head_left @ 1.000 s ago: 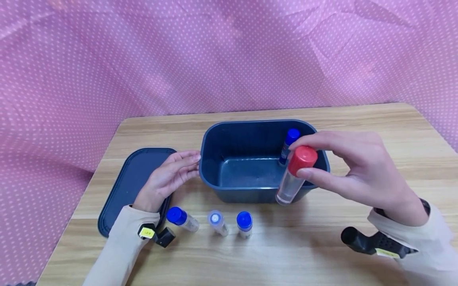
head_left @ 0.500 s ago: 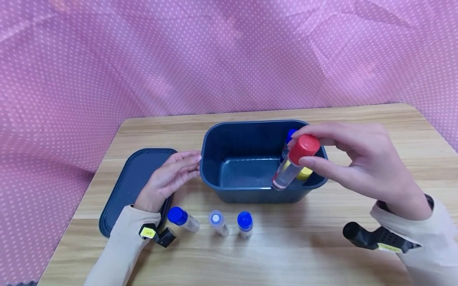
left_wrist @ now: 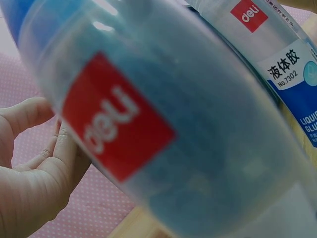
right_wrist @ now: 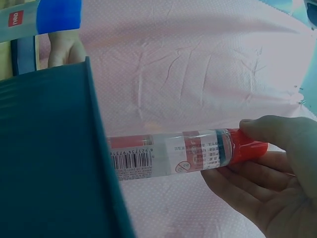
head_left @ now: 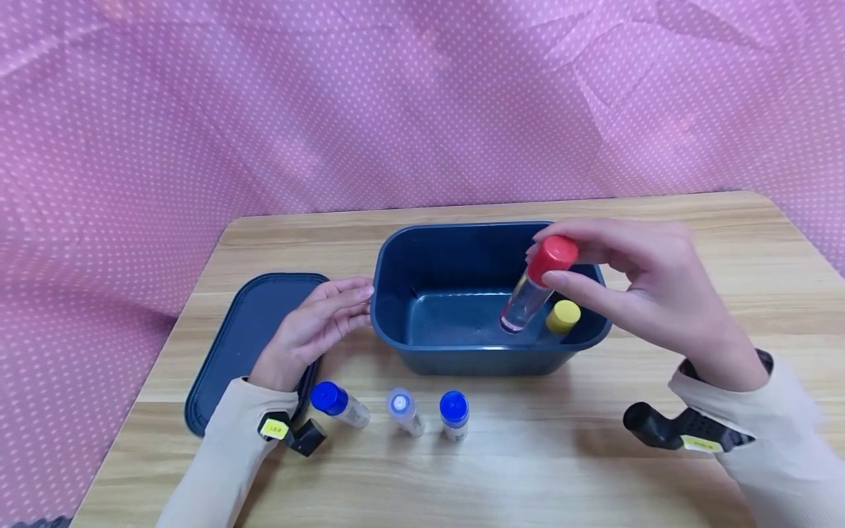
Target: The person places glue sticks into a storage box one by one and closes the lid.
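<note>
- A light wooden table [head_left: 766, 293] with rounded far corners is shown, its grain run from side to side.
- Near its far edge a dark blue bin [head_left: 475, 362] is set, open side up.
- To the left a dark blue lid [head_left: 257, 323] is laid flat, partly hidden.
- In front, three bottles are stood upright, spaced apart: left blue-capped bottle [head_left: 339, 405], pale-topped bottle [head_left: 405, 414], right blue-capped bottle [head_left: 454, 416].

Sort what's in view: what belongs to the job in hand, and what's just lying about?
Part of the job:
red-capped bottle, held by the right hand
dark blue bin, left hand at its side
yellow-capped bottle inside it
probably the three bottles on the table

Apparently just there:
dark lid
pink dotted cloth behind
</note>
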Demonstrator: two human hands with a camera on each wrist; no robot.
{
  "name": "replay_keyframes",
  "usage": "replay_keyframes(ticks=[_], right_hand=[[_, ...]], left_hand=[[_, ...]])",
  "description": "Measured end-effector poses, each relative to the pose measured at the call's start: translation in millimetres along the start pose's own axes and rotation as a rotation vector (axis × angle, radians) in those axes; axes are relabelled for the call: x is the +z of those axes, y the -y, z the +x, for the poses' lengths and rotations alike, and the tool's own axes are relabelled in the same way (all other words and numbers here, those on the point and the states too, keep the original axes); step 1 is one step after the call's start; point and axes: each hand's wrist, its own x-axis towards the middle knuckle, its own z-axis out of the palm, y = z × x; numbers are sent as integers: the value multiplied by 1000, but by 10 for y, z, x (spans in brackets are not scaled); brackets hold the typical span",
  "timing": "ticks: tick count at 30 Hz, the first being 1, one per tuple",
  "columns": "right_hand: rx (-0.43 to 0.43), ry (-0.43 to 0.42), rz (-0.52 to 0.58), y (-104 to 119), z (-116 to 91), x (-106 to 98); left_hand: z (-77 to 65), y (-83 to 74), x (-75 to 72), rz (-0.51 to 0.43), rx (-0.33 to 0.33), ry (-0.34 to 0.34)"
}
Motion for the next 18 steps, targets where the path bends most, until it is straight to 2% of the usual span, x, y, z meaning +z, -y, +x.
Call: replay_keyframes(ticks=[3, 6, 11, 18], right_hand=[[27, 19, -59, -6, 10, 14], [50, 28, -91, -36, 18, 42], [89, 26, -78, -107, 12, 108], [163, 57, -71, -200, -4, 196]], left_hand=[[-8, -5, 14, 0, -11, -31], [-7, -1, 10, 21, -1, -25], [2, 7, 3, 35, 14, 1], [10, 6, 16, 26, 15, -8]])
